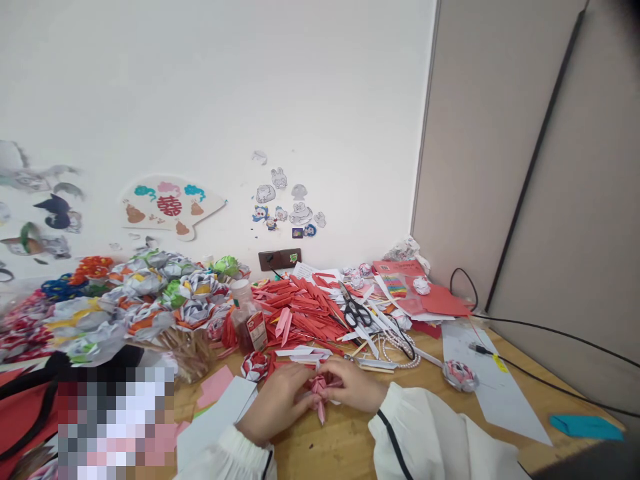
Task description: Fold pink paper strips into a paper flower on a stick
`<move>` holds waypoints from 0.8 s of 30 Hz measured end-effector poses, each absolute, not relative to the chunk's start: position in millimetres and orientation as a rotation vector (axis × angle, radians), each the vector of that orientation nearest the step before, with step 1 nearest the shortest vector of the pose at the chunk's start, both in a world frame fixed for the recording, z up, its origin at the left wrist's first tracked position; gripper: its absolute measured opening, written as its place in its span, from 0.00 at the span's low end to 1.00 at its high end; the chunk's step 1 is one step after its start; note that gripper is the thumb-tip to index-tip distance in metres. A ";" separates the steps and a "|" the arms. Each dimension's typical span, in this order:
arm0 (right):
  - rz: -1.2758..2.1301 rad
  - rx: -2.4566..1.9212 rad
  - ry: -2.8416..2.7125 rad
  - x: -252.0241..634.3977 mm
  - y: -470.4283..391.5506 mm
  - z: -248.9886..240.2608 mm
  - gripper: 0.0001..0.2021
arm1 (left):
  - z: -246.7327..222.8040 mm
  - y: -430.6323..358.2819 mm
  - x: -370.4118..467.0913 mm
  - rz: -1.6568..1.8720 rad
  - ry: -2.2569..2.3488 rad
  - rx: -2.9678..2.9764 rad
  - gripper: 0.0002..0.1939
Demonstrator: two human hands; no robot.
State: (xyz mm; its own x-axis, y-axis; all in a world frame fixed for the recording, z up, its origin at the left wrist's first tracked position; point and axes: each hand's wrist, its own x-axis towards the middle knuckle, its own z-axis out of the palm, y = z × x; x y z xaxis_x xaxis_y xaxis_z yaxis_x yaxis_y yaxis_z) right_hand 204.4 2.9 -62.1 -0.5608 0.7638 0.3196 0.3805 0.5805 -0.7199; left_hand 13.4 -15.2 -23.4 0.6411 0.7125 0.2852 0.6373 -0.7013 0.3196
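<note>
Between my two hands, low over the front of the wooden table, is a pink folded-paper piece (pixel 320 387) with a pointed tip hanging toward me. My left hand (pixel 284 399) grips it from the left, fingers closed around its edge. From the right, my right hand (pixel 356 384) pinches the same piece. Part of it is hidden behind my fingers. Just beyond the hands lie white folded strips (pixel 305 353). A red and white paper flower (pixel 255 366) sits beside my left hand.
Behind is a heap of red folded strips (pixel 310 303) with black scissors (pixel 356 312) on it. A bottle (pixel 245 320) stands left of it, near many paper flowers (pixel 150 287). Pearl beads (pixel 413 360), a pink-white flower (pixel 459 375) and a cable (pixel 545 383) lie right.
</note>
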 end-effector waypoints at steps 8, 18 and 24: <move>0.748 -0.909 -2.208 205.4 4.4 -60.9 0.11 | -27.9 -13.4 18.6 0.536 1.196 2.612 0.13; 0.693 -0.885 -2.230 203.2 4.7 -62.2 0.08 | -31.6 -11.3 17.4 0.602 1.222 2.438 0.09; 0.783 -0.817 -2.250 207.4 3.2 -53.6 0.14 | -28.6 -10.5 15.9 0.563 1.204 2.419 0.07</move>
State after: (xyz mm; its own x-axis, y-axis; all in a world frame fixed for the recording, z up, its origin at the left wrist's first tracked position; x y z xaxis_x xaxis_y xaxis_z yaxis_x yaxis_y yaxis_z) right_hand 207.4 3.2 -53.6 -0.6215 0.7066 0.3381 0.3439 0.6340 -0.6927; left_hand 15.9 -10.5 -28.6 0.5527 0.8133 0.1819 0.6613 -0.5608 0.4981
